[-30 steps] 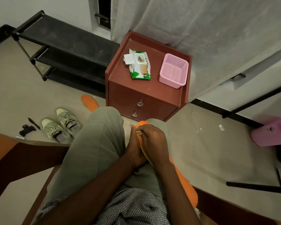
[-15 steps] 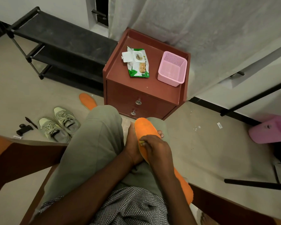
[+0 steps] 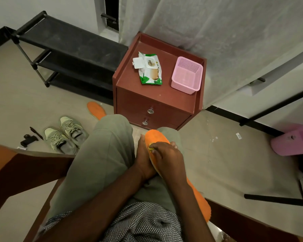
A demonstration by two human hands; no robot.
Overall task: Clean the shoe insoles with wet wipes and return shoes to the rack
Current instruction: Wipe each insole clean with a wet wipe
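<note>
An orange insole [image 3: 156,137] lies along my lap, toe end pointing away. My left hand [image 3: 143,159] grips it from the left side and underneath. My right hand [image 3: 166,156] presses a small yellowish wet wipe [image 3: 151,148] onto its upper surface, fingers curled over the wipe. A second orange insole [image 3: 96,110] lies on the floor beside the cabinet. A pair of grey-green sneakers [image 3: 66,135] stands on the floor at the left. The wet wipes pack [image 3: 150,70], lid flipped up, lies on the red-brown cabinet [image 3: 178,96]. The black shoe rack [image 3: 68,48] stands at the back left.
A pink basket [image 3: 186,75] sits on the cabinet's right side. Small black items [image 3: 29,137] lie on the floor left of the sneakers. A pink stool [image 3: 294,140] is at the right, with a black bar [image 3: 276,199] on the floor. Brown chair arms flank my legs.
My right hand with the wipe has slid back from the insole's toe toward me, uncovering more of the orange toe end. The left hand keeps its hold.
</note>
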